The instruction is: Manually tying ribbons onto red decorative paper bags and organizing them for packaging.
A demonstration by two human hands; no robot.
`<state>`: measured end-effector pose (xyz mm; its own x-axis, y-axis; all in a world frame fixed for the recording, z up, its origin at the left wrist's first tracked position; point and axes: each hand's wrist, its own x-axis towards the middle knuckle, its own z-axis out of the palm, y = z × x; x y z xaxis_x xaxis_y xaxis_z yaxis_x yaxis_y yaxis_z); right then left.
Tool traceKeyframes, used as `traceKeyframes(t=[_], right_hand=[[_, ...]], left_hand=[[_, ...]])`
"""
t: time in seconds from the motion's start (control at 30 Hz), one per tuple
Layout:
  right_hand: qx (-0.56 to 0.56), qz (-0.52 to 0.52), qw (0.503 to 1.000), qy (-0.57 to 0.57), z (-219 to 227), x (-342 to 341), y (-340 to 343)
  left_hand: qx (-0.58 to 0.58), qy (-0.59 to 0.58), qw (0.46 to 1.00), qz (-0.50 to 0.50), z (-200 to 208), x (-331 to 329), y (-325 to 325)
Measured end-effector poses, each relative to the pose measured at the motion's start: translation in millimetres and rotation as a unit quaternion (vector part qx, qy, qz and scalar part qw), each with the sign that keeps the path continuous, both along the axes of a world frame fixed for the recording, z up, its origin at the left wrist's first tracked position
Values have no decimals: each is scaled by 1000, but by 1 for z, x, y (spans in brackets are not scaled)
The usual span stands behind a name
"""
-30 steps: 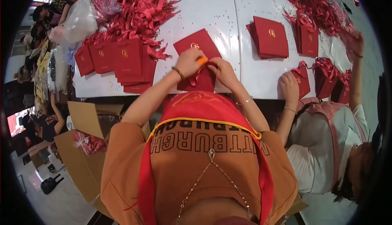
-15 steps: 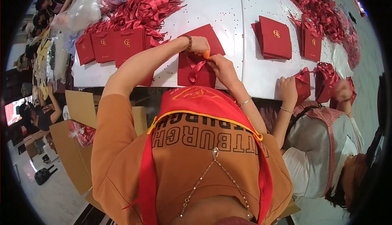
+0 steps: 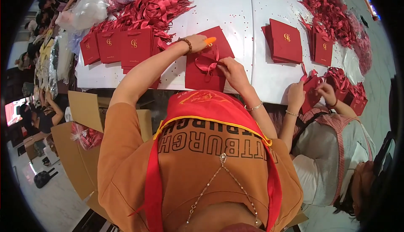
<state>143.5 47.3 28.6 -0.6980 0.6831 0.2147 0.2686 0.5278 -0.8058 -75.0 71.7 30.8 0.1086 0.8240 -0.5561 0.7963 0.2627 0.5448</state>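
A dark red gift bag (image 3: 223, 42) lies flat on the white table in front of me. Its red satin ribbon (image 3: 204, 67) forms a loose loop over the middle of the bag. My right hand (image 3: 234, 73) pinches the ribbon at the loop's right side. Over the bag's upper left part is my left hand (image 3: 197, 44), apart from my right one. An orange cover (image 3: 210, 41), seemingly on a finger, points out to the right from it; its other fingers are partly hidden beneath. No ribbon shows plainly in the left fingers.
Stacked red bags (image 3: 136, 47) and a heap of red ribbons (image 3: 155, 0) lie at left. More bags (image 3: 285, 40) stand at right. A co-worker's hands (image 3: 326, 93) handle a red bag (image 3: 311, 91) there. An open cardboard box (image 3: 75, 156) stands at my left.
My left hand has moved up and left, away from my right hand. The ribbon is now spread into a wider loop. The co-worker's right hand has moved left to their bag.
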Motion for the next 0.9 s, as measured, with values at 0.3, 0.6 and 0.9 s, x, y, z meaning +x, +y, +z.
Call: traceKeyframes(t=[0.3, 0.6, 0.9], right_hand=[[-31, -3, 999, -9, 3, 1, 2], [-156, 45, 986, 33, 6, 23, 3], [-402, 7, 889, 220, 0, 20, 23]], left_hand=[[130, -112, 981, -87, -10, 21, -4], [-238, -702, 668, 62, 4, -30, 26], [122, -429, 886, 125, -25, 42, -38]])
